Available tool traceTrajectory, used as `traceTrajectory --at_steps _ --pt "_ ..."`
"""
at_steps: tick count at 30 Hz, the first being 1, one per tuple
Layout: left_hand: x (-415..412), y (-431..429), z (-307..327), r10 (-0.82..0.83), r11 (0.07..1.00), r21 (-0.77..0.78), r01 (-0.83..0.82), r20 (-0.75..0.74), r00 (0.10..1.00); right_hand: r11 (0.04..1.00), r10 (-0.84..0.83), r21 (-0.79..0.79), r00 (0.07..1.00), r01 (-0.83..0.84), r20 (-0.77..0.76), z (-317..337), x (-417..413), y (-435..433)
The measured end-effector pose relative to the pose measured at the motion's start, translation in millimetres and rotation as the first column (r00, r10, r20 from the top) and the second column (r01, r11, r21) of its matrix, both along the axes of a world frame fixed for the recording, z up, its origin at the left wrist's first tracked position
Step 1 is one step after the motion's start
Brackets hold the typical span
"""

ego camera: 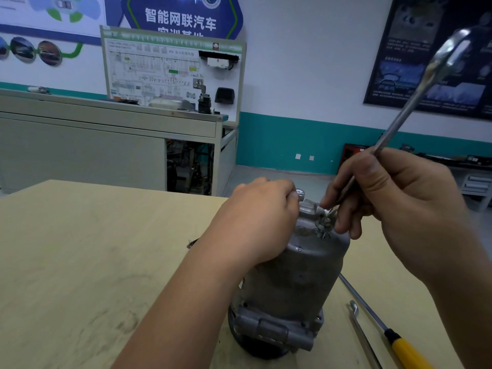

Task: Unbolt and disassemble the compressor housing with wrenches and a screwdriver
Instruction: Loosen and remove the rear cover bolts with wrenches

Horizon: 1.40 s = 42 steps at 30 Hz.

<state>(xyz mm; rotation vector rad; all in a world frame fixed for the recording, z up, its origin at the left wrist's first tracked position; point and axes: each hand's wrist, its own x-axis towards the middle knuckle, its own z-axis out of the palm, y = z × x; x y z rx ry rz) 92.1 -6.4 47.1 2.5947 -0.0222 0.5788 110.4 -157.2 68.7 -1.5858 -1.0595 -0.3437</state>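
Two hands engaged. The compressor housing [292,278] stood upright on the surface [80,262]. Fingers of the left hand [262,219] curled round its top, probably bracing against torque. The right hand [394,206] gripped a wrench [415,94], lower end at the top bolt [322,225]. A screwdriver [399,342] lay near.

A pale wooden table [80,249] fills the foreground; behind it stands a grey workbench [106,145] bearing a white wiring-diagram board [170,73]; a blue sign [183,17] hangs above; a dark poster [399,62] sits on the right wall over a teal stripe [292,139].
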Motion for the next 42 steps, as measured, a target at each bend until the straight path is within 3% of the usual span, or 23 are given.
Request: traceTrajectory --at_steps 5,10,19,26,35,42 --pt "-2 -1 2 -0.002 1.0 0.004 0.002 -0.001 1.0 0.995 -0.036 -0.096 0.998 0.04 0.049 2 -1 1" --pt "-2 -1 3 -0.007 1.0 0.011 0.007 0.001 1.0 0.982 -0.12 -0.123 0.973 0.146 0.198 -4 1 1" --pt "-2 0 1 0.003 1.0 0.002 -0.003 -0.002 1.0 0.997 -0.055 -0.046 0.998 0.056 0.027 -1 5 -10" --pt "-1 0 0 0.006 1.0 0.003 -0.006 -0.003 1.0 0.993 0.071 0.104 0.976 -0.051 -0.205 0 8 -10" --pt "-2 -1 1 0.0 1.0 -0.006 0.0 -0.003 1.0 0.99 -0.129 -0.079 0.987 0.121 -0.1 10 11 -1" --pt "-3 -2 4 -0.004 1.0 0.001 0.004 -0.015 1.0 0.994 -0.031 -0.102 0.999 0.027 -0.039 12 2 6"
